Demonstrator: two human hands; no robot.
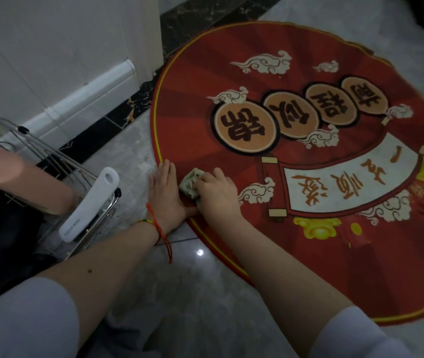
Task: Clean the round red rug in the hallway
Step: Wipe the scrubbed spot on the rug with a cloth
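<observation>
The round red rug [309, 228] with a yellow border, cloud motifs and printed characters lies on the glossy tiled floor. My right hand [218, 193] grips a crumpled pale green cloth [191, 183] and holds it down on the rug near its left edge. My left hand [165, 193] lies flat, fingers straight, pressing on the rug's rim just left of the cloth. A red string bracelet hangs from my left wrist.
A metal wire rack [58, 161] with a white handle-like piece [89, 205] stands at the left, close to my left forearm. A white wall with a baseboard [89, 96] and a dark marble strip run behind the rug. Grey tiled floor [192, 293] lies in front.
</observation>
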